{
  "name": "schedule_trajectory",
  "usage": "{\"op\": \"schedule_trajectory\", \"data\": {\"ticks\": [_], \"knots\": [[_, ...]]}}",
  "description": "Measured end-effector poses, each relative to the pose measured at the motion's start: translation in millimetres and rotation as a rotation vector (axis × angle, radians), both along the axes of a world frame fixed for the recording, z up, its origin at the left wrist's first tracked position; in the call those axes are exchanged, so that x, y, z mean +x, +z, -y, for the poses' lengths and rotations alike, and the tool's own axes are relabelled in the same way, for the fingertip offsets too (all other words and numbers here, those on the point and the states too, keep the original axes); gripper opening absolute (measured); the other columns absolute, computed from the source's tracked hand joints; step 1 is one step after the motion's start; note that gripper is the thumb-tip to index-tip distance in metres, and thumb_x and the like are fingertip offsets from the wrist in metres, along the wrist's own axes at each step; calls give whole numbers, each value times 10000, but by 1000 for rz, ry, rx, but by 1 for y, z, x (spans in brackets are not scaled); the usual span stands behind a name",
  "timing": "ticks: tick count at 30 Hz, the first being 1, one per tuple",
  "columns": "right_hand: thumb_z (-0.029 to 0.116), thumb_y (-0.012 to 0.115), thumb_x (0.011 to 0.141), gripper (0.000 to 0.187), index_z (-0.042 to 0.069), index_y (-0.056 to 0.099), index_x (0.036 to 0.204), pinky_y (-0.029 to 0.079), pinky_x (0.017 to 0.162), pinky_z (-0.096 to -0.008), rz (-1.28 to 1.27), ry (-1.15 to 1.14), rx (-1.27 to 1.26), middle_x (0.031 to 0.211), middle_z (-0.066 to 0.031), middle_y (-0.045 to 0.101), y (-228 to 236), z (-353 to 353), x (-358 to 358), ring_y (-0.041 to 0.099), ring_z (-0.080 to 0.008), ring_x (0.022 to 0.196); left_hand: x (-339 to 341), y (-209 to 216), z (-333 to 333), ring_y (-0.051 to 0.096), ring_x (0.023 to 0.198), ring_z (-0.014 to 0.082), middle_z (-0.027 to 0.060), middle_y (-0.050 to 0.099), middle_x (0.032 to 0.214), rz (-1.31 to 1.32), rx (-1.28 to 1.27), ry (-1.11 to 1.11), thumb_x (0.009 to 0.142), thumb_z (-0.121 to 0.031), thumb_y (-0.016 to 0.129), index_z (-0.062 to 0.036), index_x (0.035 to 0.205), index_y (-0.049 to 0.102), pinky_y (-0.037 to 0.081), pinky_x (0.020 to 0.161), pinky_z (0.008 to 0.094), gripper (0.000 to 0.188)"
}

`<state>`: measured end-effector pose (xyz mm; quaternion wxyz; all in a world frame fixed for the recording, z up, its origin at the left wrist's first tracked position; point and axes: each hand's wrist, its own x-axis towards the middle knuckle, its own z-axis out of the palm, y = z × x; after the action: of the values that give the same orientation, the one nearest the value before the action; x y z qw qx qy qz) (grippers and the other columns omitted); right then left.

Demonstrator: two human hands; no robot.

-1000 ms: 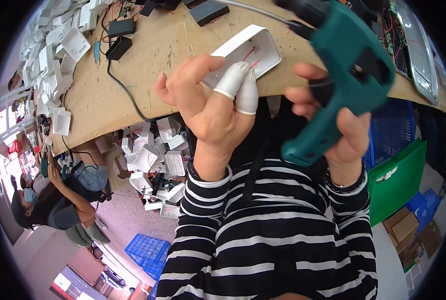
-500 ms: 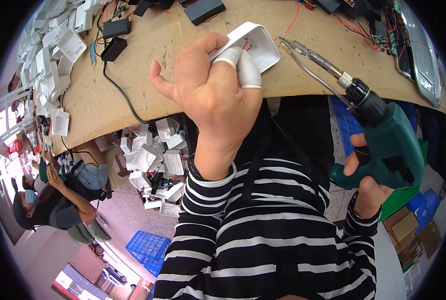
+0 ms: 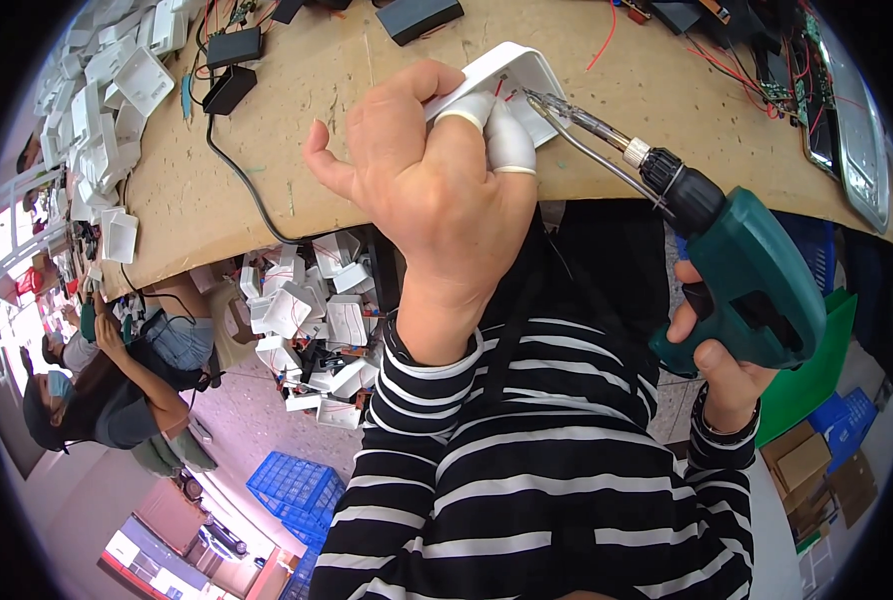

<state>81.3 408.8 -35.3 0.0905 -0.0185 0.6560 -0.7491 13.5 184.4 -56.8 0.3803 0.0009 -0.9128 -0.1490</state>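
My left hand [image 3: 422, 180] is closed on a small white plastic case [image 3: 515, 62], tilted up just above the bench. White finger cots [image 3: 510, 140] cover two of its fingertips, which press inside the case beside short red wires [image 3: 500, 87]. My right hand [image 3: 719, 365] grips a green pistol-shaped soldering gun [image 3: 767, 280] by its handle, a finger at the trigger. The gun's metal tip and the thin feed tube beside it reach into the open case, close to the left fingertips. Whether the tip touches anything there is too small to tell.
White cases [image 3: 97, 110] lie heaped at the bench's far left. A bin of wired white cases [image 3: 317, 320] stands below the bench edge. Black boxes [image 3: 419, 18] and a black cable [image 3: 237, 170] lie on the bench [image 3: 297, 110]. A co-worker [image 3: 117, 370] sits at left.
My right hand has brought the soldering gun left, so its tip has gone from outside the case to inside it. My left hand has shifted only slightly in view, still holding the case.
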Motion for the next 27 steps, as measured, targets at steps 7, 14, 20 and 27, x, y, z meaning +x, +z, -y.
{"op": "schedule_trajectory", "data": {"ticks": [7, 14, 20, 27], "knots": [[154, 679, 726, 678, -62, 346, 1275, 484, 617, -265, -29, 72, 46, 1097, -267, 537, -2, -1, -7, 586, -182, 698, 2, 1, -1, 493, 764, 161, 24, 568, 866, 46, -20, 14, 617, -93, 692, -37, 707, 659, 275, 858, 357, 111], [142, 683, 720, 676, -48, 353, 1279, 484, 622, -262, -35, 68, 61, 1084, -256, 543, -2, -1, -12, 582, -178, 697, 2, 3, -3, 495, 770, 166, 27, 568, 862, 55, -26, 10, 605, -83, 690, -30, 710, 659, 279, 856, 349, 122], [167, 693, 717, 673, -54, 371, 1265, 479, 619, -254, 31, 85, 95, 1077, -245, 548, 3, -3, -15, 577, -172, 687, 2, 4, -3, 502, 788, 163, 27, 574, 865, 70, -14, -3, 604, -74, 683, -34, 715, 663, 281, 854, 344, 119], [191, 700, 718, 659, -60, 395, 1245, 474, 610, -246, 37, 113, 123, 1067, -230, 555, 5, -4, -18, 568, -159, 676, 2, 4, -3, 505, 796, 162, 26, 580, 867, 68, 3, -8, 601, -59, 682, -40, 724, 666, 282, 853, 343, 126]]}}
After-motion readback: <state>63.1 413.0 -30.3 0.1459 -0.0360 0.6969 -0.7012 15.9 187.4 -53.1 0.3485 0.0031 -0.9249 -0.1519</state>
